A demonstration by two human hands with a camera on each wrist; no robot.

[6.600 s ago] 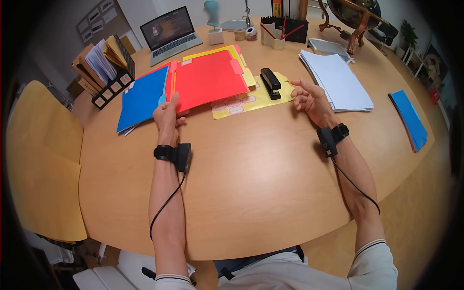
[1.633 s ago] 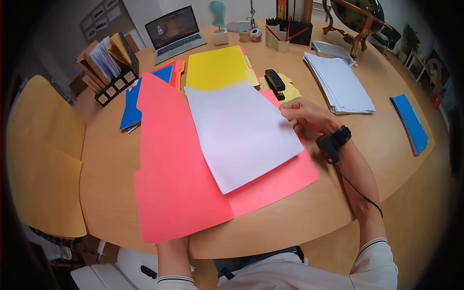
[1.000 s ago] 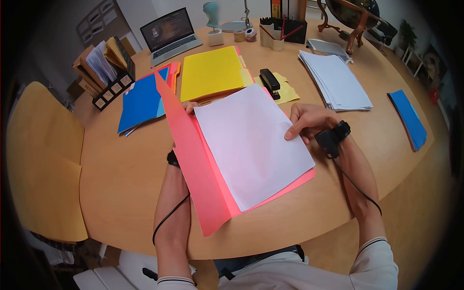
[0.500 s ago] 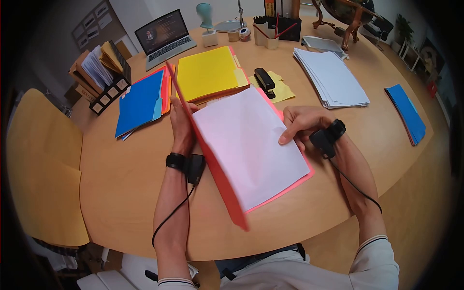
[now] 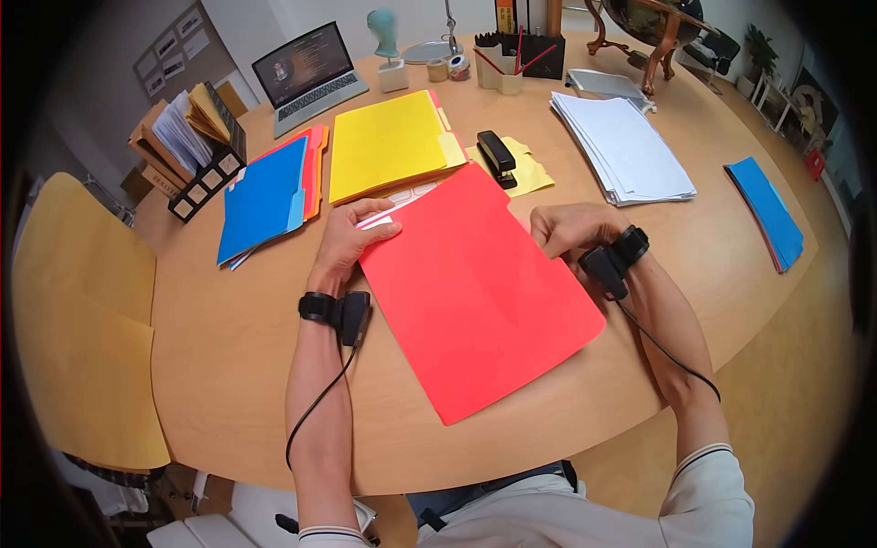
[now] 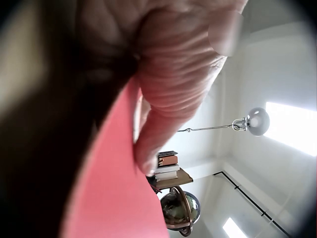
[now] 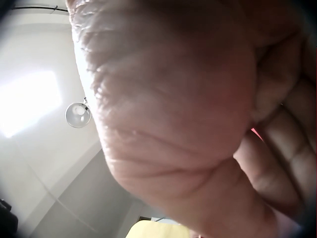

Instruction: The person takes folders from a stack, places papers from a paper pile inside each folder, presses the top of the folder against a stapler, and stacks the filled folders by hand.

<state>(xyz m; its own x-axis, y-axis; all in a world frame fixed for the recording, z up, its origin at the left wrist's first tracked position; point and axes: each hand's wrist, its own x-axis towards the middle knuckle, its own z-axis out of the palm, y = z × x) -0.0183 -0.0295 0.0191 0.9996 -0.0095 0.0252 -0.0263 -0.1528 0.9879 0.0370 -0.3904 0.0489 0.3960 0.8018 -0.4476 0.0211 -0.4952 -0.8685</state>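
Note:
A red folder (image 5: pixel 484 292) lies closed between the hands, tilted over the near side of the table, a white paper edge showing at its upper left corner. The left hand (image 5: pixel 347 239) pinches that corner, thumb on top; in the left wrist view the thumb of the left hand (image 6: pixel 168 74) presses on the folder (image 6: pixel 116 188). At the folder's right edge the right hand (image 5: pixel 575 230) has its fingers curled round the edge, the thumb partly hidden by the folder. The right wrist view shows mostly the palm of the right hand (image 7: pixel 173 99), with a sliver of red between the fingers.
Behind the folder are a yellow folder stack (image 5: pixel 393 137) and a black stapler (image 5: pixel 497 159) on yellow sheets. Blue folders (image 5: pixel 260 201) lie left, white paper (image 5: pixel 626 146) right, a narrow blue stack (image 5: pixel 766 212) far right. A laptop (image 5: pixel 306 78) and pen holder (image 5: pixel 498 68) stand farther back.
The folder's red cover, open and raised on the left before, now lies over the white sheets. The left hand has moved from behind the cover to its upper left corner; the right hand keeps the right edge.

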